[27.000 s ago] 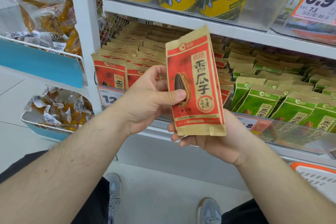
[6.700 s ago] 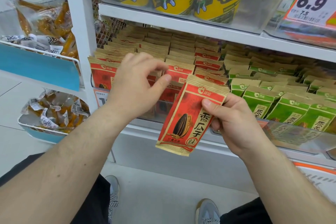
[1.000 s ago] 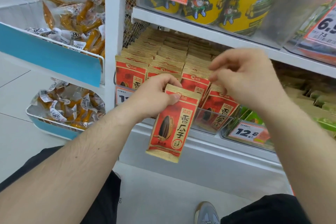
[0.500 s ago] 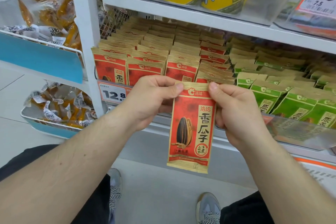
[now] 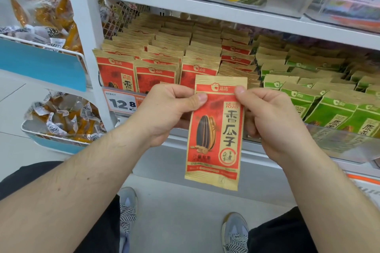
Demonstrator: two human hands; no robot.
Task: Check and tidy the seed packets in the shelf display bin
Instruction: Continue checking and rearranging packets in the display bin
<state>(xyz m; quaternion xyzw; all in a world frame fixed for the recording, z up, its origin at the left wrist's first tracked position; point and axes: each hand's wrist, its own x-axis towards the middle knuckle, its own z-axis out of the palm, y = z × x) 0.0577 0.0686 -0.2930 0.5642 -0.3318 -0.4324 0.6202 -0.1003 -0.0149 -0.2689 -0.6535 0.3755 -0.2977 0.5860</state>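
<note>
Fingers of both hands are clamped on one red seed packet (image 5: 216, 129): left hand (image 5: 164, 113) pinches its upper left corner, thumb on the printed face and the other fingers behind; right hand (image 5: 271, 121) pinches the upper right corner the same way. Packet hangs down from the two pinches, long axis near vertical, bottom edge swung slightly toward the right hand, printed face toward the camera. It is held in front of and below the bin, clear of it. Beyond and above the fingertips stand the rows of red packets (image 5: 156, 74) in the shelf display bin (image 5: 339, 146), upright and tightly filed, tops toward the fingers. Both hands look about equally near the front row; the row straight behind the held packet is partly hidden by it, so whether a gap exists there cannot be told. Judgement: returning it means lifting up and back, bottom edge first, over the clear front lip. Beside the right hand stand green packets (image 5: 333, 107), a different line, not the target. Beside the left hand: price tag (image 5: 121, 102), then the white upright post (image 5: 86, 26). Upper shelf (image 5: 205, 6) overhangs the rows and limits the lift.
</note>
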